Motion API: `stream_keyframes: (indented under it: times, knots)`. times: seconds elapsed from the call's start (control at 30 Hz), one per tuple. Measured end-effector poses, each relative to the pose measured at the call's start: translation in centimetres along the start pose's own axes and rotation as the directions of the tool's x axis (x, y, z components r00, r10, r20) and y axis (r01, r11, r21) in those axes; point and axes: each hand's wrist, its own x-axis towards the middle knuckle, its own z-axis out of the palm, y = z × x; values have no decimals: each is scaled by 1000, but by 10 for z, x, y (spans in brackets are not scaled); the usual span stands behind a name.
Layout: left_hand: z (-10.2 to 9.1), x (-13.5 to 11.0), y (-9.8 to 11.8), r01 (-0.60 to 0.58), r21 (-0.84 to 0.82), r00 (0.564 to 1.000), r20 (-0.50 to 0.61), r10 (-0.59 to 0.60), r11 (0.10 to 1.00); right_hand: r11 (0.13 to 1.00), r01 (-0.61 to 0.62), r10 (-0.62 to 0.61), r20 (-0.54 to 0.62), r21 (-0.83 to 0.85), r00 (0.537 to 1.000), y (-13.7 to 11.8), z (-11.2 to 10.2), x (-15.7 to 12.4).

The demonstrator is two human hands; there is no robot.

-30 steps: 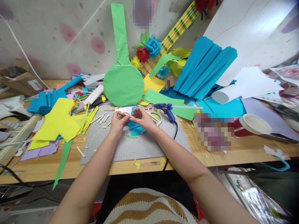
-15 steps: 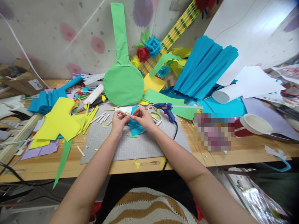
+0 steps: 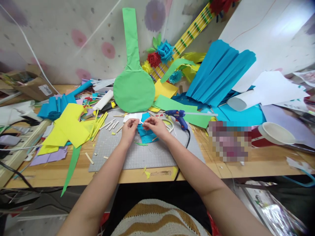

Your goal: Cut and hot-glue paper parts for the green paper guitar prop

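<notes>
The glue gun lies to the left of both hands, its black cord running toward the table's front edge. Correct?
Not quite: the head view shows the glue gun to the right of the left hand and the right hand; its black cord does run toward the table's front edge.

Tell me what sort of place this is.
Most likely a craft workspace: a glue gun, a gridded mat and cut yellow paper share a wooden table.
</notes>
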Motion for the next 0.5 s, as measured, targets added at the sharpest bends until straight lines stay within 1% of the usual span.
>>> stream_keyframes:
  times: [0.07, 0.13, 0.4, 0.5]
  knots:
    - [1, -1, 0, 0, 55, 999, 33, -2, 999, 1000, 10, -10, 7, -14, 1000, 1, 0, 0]
    - [1, -2, 0, 0, 82, 999, 34, -3, 997, 1000, 11, -11, 20, -28, 1000, 1, 1, -1]
    - [0, -2, 0, 4, 51, 999, 37, -6, 999, 991, 49, -46, 32, -127, 998, -1, 4, 1]
    - [0, -2, -1, 21, 41, 997, 70, -24, 999, 994, 28, -23, 44, -108, 999, -3, 4, 0]
